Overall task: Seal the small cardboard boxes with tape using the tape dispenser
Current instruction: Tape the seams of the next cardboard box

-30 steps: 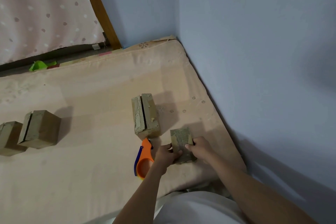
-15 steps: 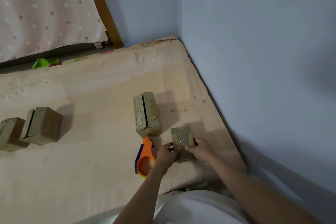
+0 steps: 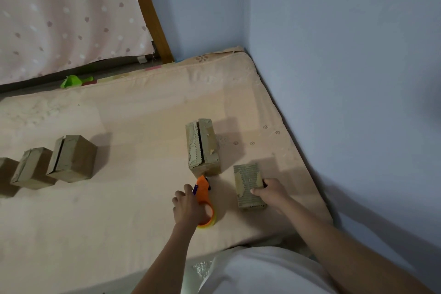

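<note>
Over on the left of the mattress (image 3: 119, 210), three small cardboard boxes (image 3: 72, 159) wait with open seams. Left hand (image 3: 188, 206) curls round the orange tape dispenser (image 3: 204, 200); right hand (image 3: 270, 192) pinches the near box (image 3: 248, 186) by its side. Boxes look light and a bit crushable, so I'd hold the sides gently.

Both hands (image 3: 188, 206) (image 3: 270, 192) curled, apart, gripping.

left hand (image 3: 188, 207) on tape dispenser (image 3: 204, 200), right hand (image 3: 270, 192) gripping box (image 3: 248, 186)
</note>
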Tool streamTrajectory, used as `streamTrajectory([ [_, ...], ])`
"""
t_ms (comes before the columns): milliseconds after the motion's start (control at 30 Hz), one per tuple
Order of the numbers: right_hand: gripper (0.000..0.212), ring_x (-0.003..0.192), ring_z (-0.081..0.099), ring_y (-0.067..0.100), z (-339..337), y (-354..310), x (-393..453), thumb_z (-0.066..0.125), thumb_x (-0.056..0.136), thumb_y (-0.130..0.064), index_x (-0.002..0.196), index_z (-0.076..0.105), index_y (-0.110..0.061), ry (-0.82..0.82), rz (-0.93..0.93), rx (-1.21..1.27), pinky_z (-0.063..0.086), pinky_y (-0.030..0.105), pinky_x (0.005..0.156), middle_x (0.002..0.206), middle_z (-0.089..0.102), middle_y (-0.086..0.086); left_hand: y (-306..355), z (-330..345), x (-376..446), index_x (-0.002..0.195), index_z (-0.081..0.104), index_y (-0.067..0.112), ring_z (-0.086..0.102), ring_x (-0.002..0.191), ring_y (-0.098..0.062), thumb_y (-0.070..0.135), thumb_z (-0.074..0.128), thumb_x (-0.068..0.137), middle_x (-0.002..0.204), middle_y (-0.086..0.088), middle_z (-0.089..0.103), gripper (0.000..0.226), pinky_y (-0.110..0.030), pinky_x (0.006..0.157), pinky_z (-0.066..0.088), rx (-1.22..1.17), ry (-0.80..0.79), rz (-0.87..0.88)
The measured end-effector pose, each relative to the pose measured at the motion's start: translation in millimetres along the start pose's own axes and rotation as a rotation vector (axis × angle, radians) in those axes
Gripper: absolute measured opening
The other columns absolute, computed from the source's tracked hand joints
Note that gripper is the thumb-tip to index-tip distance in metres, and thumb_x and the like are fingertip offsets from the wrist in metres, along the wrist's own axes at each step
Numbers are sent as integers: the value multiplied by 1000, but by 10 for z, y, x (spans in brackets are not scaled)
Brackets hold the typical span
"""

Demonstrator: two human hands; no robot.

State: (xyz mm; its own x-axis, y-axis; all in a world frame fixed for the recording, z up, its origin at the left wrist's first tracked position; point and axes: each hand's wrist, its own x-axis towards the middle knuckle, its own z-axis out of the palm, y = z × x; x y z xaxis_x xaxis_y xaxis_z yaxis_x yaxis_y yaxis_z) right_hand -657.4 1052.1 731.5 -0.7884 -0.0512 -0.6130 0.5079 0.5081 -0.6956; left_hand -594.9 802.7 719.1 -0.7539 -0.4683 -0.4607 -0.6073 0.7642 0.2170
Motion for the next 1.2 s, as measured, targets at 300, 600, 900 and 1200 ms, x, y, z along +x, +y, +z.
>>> streamTrajectory([
  [300,27,97,69,17,-29,-3,-9,75,87,-26,112,73,-17,-29,17,-11,54,26,83,107,74,-1,-159,31,103,114,52,6,61,103,-33,11,50,92,115,-15,61,23,-36,76,46,21,-120,23],
  [600,29,93,72,20,-112,-105,42,84,78,-21,103,75,-13,-69,92,-16,58,37,90,100,76,3,-72,-104,-15,101,32,7,56,73,-34,5,58,85,80,-10,52,30,-35,55,38,-113,-222,112],
  [900,34,93,72,24,-171,-145,-32,83,79,-13,110,70,-8,-113,182,137,60,45,86,100,76,6,145,-253,-161,94,57,10,61,83,-30,-4,48,82,84,-8,63,20,-31,61,40,-248,-129,192],
  [1200,25,99,64,22,-154,-475,-365,61,97,-30,110,66,-10,222,-44,-43,46,26,71,110,68,6,369,-293,-281,101,56,13,58,83,-22,-4,53,83,88,0,62,25,-30,69,46,-285,-21,308],
])
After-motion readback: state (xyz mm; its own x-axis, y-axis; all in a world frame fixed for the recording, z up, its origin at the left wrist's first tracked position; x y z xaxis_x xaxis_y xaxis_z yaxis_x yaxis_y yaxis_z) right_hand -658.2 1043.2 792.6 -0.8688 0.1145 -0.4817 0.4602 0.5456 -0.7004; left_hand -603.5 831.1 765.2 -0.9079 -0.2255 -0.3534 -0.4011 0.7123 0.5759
